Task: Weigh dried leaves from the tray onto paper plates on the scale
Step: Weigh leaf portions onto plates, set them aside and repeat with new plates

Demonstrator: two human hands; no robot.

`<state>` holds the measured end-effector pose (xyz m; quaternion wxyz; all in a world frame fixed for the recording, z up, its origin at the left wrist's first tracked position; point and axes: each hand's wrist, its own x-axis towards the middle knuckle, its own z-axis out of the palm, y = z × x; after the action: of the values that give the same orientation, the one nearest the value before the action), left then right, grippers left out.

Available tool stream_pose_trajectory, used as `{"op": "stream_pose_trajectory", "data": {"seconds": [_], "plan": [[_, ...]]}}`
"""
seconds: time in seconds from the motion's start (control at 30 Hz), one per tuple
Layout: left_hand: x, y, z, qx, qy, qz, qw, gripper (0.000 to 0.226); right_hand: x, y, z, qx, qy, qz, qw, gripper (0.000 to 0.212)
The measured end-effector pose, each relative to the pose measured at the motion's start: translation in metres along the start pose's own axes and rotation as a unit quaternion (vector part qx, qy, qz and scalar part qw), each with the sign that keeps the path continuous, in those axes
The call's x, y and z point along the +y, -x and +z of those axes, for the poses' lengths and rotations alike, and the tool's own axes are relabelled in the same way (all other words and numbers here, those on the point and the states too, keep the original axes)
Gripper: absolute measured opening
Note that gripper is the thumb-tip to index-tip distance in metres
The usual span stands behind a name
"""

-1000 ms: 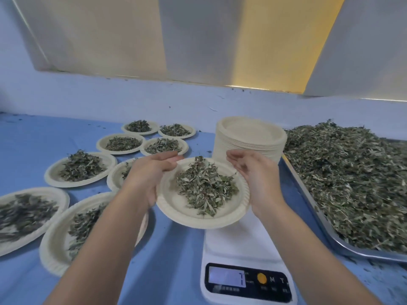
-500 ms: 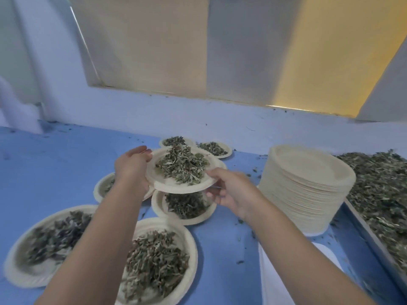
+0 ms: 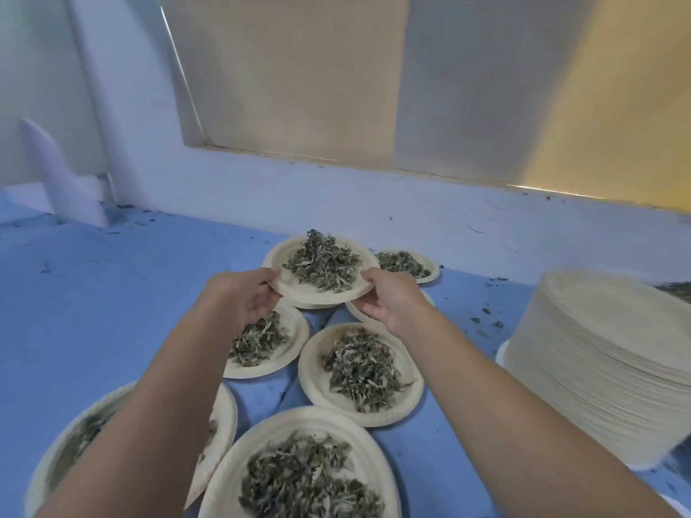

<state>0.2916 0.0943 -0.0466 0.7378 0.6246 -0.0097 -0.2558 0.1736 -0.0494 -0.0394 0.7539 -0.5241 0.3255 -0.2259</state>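
Note:
A paper plate (image 3: pixel 295 287) heaped with dried leaves (image 3: pixel 323 265) is held low over the far end of the blue table, above another plate whose rim shows beneath it. My left hand (image 3: pixel 245 297) grips its left rim and my right hand (image 3: pixel 389 299) grips its right rim. Several filled plates lie nearer me, among them one in the middle (image 3: pixel 361 373) and one at the front (image 3: pixel 303 465). The scale and the tray are almost wholly out of view.
A tall stack of empty paper plates (image 3: pixel 605 364) stands at the right. A further filled plate (image 3: pixel 405 264) sits against the white wall (image 3: pixel 336 203). Loose leaf bits dot the blue table (image 3: pixel 93 312). A white object (image 3: pixel 60 173) leans in the left corner.
Both hands carried the filled plate off the scale, leftward and away to the far end of the plate rows. The view swung left, and the scale and tray left the frame.

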Motion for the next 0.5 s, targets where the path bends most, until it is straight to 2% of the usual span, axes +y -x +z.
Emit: {"op": "stream_pose_trajectory", "data": {"seconds": [0.13, 0.27, 0.43, 0.5], "plan": [[0.009, -0.04, -0.002, 0.028, 0.031, -0.014, 0.999, 0.009, -0.003, -0.03, 0.012, -0.018, 0.007, 0.015, 1.0, 0.026], [0.015, -0.094, 0.004, 0.097, 0.063, 0.0, 0.993, 0.006, -0.006, -0.067, 0.023, -0.022, 0.0, 0.02, 1.0, 0.032], [0.016, -0.15, 0.013, 0.166, 0.071, 0.003, 0.984, 0.012, -0.009, -0.103, 0.023, -0.039, -0.041, 0.028, 0.998, 0.018], [0.013, -0.168, 0.017, 0.181, 0.057, 0.027, 0.982, 0.023, -0.012, -0.114, 0.023, -0.046, -0.049, 0.03, 0.997, 0.016]]}}
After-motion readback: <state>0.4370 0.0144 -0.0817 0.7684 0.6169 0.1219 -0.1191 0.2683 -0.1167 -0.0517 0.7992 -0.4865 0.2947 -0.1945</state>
